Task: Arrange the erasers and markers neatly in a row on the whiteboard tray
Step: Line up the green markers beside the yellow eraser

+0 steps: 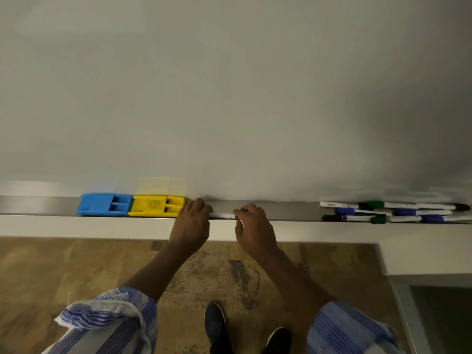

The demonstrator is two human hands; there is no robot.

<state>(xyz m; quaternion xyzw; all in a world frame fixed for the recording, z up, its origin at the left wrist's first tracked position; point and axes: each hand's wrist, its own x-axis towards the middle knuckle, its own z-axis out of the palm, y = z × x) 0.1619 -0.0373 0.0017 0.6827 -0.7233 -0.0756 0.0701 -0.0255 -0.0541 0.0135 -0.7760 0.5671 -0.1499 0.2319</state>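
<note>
A blue eraser [103, 204] and a yellow eraser [157, 206] lie end to end on the grey whiteboard tray [286, 210], left of centre. Just right of the yellow eraser a white marker [222, 215] lies along the tray's front edge. My left hand [192, 221] covers its left end and my right hand [254, 226] pinches its right end. Only the middle of its white barrel shows between the hands. At the tray's right end several markers [393, 212] with black, green and blue caps lie in a loose pile.
The whiteboard [229, 98] rises behind the tray. A white ledge [89, 226] runs below it and turns a corner at the right. Brown floor and my two shoes [245, 330] are below.
</note>
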